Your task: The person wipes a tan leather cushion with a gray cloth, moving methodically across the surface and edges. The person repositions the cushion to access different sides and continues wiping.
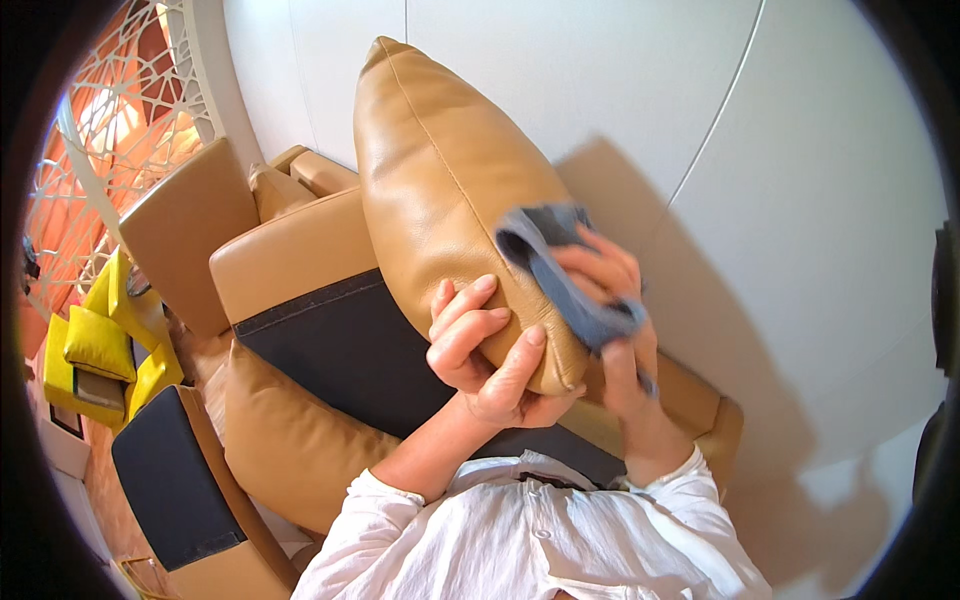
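A plump tan leather cushion (442,187) with a stitched seam is held up before me, one pointed corner towards the top. My left hand (495,356) grips its lower end, thumb and fingers pressed into the leather. Bunched in my right hand (607,285) is a blue-grey cloth (559,277), which lies against the cushion's right side near the seam. The cloth and right hand are slightly blurred. The side of the cushion facing the wall is hidden.
Beneath the cushion stands a tan sofa (277,247) with a black fabric panel (345,337). A second tan cushion (300,435) lies at lower left. A white panelled wall (787,187) rises close on the right. Yellow armchairs (97,352) and a white lattice screen (150,75) are farther left.
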